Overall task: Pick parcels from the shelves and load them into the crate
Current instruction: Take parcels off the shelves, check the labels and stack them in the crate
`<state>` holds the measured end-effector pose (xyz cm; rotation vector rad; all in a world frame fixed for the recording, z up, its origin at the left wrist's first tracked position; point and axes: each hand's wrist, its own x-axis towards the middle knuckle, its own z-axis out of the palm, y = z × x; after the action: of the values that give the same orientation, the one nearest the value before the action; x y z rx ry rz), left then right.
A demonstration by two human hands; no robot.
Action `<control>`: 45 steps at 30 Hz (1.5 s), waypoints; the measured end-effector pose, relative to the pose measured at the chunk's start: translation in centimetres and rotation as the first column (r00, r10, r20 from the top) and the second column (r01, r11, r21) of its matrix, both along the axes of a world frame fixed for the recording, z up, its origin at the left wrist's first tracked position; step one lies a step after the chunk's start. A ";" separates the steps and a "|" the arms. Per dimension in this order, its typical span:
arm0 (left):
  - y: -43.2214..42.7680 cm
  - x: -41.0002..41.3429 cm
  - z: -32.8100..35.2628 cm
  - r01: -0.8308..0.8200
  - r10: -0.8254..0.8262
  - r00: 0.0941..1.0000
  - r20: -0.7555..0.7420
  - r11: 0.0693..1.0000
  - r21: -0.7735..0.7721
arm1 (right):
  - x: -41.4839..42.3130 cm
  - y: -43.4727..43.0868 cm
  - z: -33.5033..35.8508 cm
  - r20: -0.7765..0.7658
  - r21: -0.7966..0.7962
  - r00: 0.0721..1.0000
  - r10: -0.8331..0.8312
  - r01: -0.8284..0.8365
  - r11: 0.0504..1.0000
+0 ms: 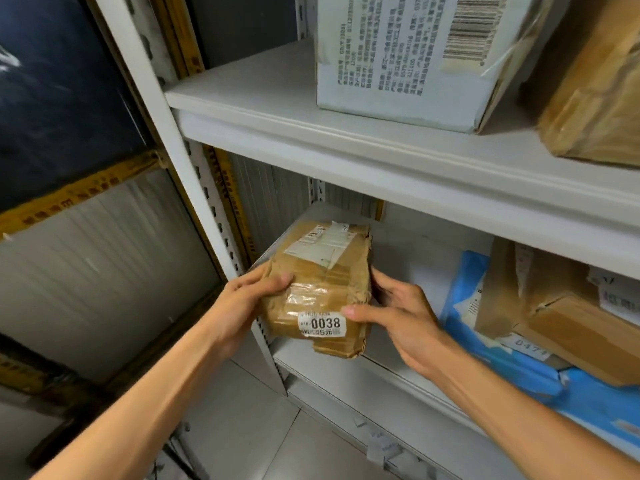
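Parcel point(318, 289), small brown cardboard, crumpled, bound in clear tape, white 0038 sticker: held at the left front corner of the grey metal lower shelf point(346, 374), near end overhanging the edge. Left hand point(249, 296) clasped its left side, thumb on top; right hand point(398, 313) clasped the right side, thumb by the sticker. Judged light; walls dented and soft, tape slick, so side hold with fingers beneath seemed safest. White upright post point(166, 150) close on the left. Blue plastic mailer point(464, 306) and brown taped boxes point(581, 334) lay to the right, apart. White printed carton point(398, 64) sat on the shelf above. Crate not in view
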<state>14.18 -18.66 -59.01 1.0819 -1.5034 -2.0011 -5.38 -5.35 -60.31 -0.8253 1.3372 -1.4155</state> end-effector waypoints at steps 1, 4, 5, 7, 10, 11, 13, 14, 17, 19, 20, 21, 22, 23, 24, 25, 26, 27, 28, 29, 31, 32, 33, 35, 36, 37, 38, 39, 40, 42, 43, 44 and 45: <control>-0.6 -0.4 -0.4 0.004 -0.004 1.000 -0.017 1.000 0.012 | 0.0 -0.3 -0.6 -0.006 -0.003 1.000 -0.003 0.003 1.000; -2.6 -1.4 -1.7 0.033 -0.033 0.999 -0.028 0.999 0.007 | -0.3 -1.7 -2.6 -0.026 -0.006 0.998 -0.052 0.052 0.999; -3.3 -1.9 -2.1 0.040 -0.040 0.999 -0.035 0.999 0.009 | -0.4 -2.2 -3.2 -0.029 0.000 0.997 -0.071 0.071 0.997; -4.6 -3.0 -2.7 0.047 -0.046 0.997 -0.057 0.999 0.014 | -0.8 -3.4 -4.1 -0.032 0.006 0.994 -0.100 0.101 0.995; -7.3 -4.8 -3.3 0.033 -0.033 0.997 -0.072 0.999 -0.010 | -1.3 -5.8 -4.7 -0.031 -0.015 0.991 -0.128 0.128 0.992; -8.1 -5.2 -3.5 0.027 -0.029 0.997 -0.067 0.999 -0.025 | -1.2 -6.5 -4.9 -0.021 -0.010 0.989 -0.144 0.144 0.990; -9.6 -5.6 -4.3 0.027 -0.029 0.998 -0.050 0.998 -0.052 | -1.0 -7.7 -5.5 -0.012 0.008 0.986 -0.166 0.166 0.986; -10.0 -5.7 -4.8 0.036 -0.038 0.999 -0.036 0.997 -0.063 | -0.8 -8.0 -5.9 -0.024 0.020 0.985 -0.172 0.173 0.985; -10.8 -5.1 -6.6 0.053 -0.050 0.998 0.027 0.992 -0.113 | -0.1 -8.3 -7.1 -0.074 0.060 0.981 -0.178 0.183 0.981; -11.0 -4.9 -7.3 0.035 -0.029 0.998 0.052 0.991 -0.126 | 0.2 -8.6 -7.5 -0.075 0.070 0.979 -0.189 0.194 0.978; -11.0 -4.8 -7.6 0.020 -0.013 0.998 0.054 0.992 -0.124 | 0.2 -8.8 -7.6 -0.082 0.071 0.978 -0.193 0.199 0.977; -11.0 -4.8 -7.7 0.011 -0.004 0.998 0.058 0.992 -0.123 | 0.2 -8.9 -7.9 -0.089 0.076 0.976 -0.197 0.204 0.976; -11.0 -4.8 -7.7 0.012 -0.003 0.998 0.069 0.992 -0.128 | 0.3 -8.9 -8.1 -0.095 0.083 0.975 -0.201 0.209 0.974; -10.9 -4.8 -7.6 0.018 -0.006 0.996 0.085 0.990 -0.141 | 0.4 -8.8 -8.3 -0.106 0.087 0.973 -0.208 0.217 0.972; -10.8 -4.8 -7.5 0.026 -0.009 0.994 0.107 0.987 -0.161 | 0.6 -8.7 -8.5 -0.119 0.089 0.968 -0.220 0.231 0.969; -10.7 -4.8 -7.2 0.031 -0.007 0.991 0.133 0.983 -0.181 | 0.9 -8.4 -8.6 -0.133 0.093 0.962 -0.239 0.253 0.963; -10.5 -4.9 -6.9 0.028 0.003 0.988 0.157 0.980 -0.195 | 1.1 -8.1 -8.7 -0.153 0.098 0.954 -0.257 0.274 0.957; -10.1 -5.0 -6.5 0.018 0.018 0.984 0.175 0.979 -0.203 | 1.3 -7.8 -8.7 -0.179 0.099 0.947 -0.265 0.285 0.953; -9.7 -5.1 -6.1 0.003 0.038 0.982 0.187 0.977 -0.211 | 1.4 -7.4 -8.7 -0.212 0.099 0.942 -0.260 0.286 0.953; -9.2 -5.2 -5.6 -0.020 0.065 0.979 0.191 0.973 -0.231 | 1.5 -6.9 -8.6 -0.252 0.101 0.936 -0.245 0.277 0.955; -8.0 -5.4 -4.9 -0.069 0.135 0.971 0.196 0.947 -0.315 | 1.4 -5.7 -7.9 -0.337 0.118 0.914 -0.226 0.279 0.953; -7.2 -5.6 -4.6 -0.083 0.168 0.965 0.202 0.924 -0.373 | 1.1 -5.0 -7.5 -0.376 0.122 0.896 -0.236 0.300 0.946; -6.2 -5.8 -4.2 -0.076 0.182 0.960 0.211 0.900 -0.430 | 0.8 -4.2 -7.1 -0.410 0.123 0.877 -0.251 0.326 0.937; -3.7 -6.7 -3.5 0.027 0.117 0.962 0.246 0.856 -0.516 | 0.2 -2.4 -6.1 -0.458 0.135 0.845 -0.276 0.373 0.918; -2.3 -7.3 -3.1 0.098 0.063 0.961 0.271 0.834 -0.543 | -0.2 -1.3 -5.5 -0.484 0.143 0.828 -0.284 0.395 0.907; -0.6 -8.0 -2.7 0.156 0.020 0.956 0.294 0.812 -0.563 | -0.6 -0.1 -4.9 -0.511 0.152 0.809 -0.291 0.418 0.896; 1.1 -8.8 -2.3 0.192 -0.013 0.953 0.303 0.799 -0.571 | -1.0 1.1 -4.2 -0.532 0.155 0.793 -0.298 0.437 0.886; 2.8 -9.6 -1.8 0.215 -0.047 0.954 0.297 0.795 -0.567 | -1.4 2.5 -3.5 -0.540 0.152 0.783 -0.309 0.452 0.879; 4.4 -10.5 -1.4 0.231 -0.082 0.957 0.278 0.797 -0.558 | -1.8 3.9 -2.8 -0.543 0.142 0.774 -0.327 0.468 0.872; 7.6 -12.4 -0.5 0.246 -0.137 0.962 0.236 0.809 -0.534 | -2.5 7.0 -1.4 -0.562 0.117 0.738 -0.373 0.517 0.848; 9.2 -13.4 -0.1 0.242 -0.151 0.966 0.212 0.820 -0.519 | -2.6 8.7 -0.7 -0.577 0.101 0.710 -0.404 0.552 0.828; 10.8 -14.2 0.3 0.226 -0.154 0.971 0.182 0.836 -0.500 | -2.6 10.5 -0.2 -0.595 0.075 0.672 -0.440 0.592 0.802; 12.2 -15.0 0.6 0.203 -0.152 0.978 0.145 0.855 -0.477 | -2.5 12.3 0.2 -0.616 0.040 0.622 -0.483 0.638 0.769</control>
<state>-0.80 -6.47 -58.37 0.8604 -2.0854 -1.5442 -7.90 6.90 -60.06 -0.7019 2.3798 -1.4540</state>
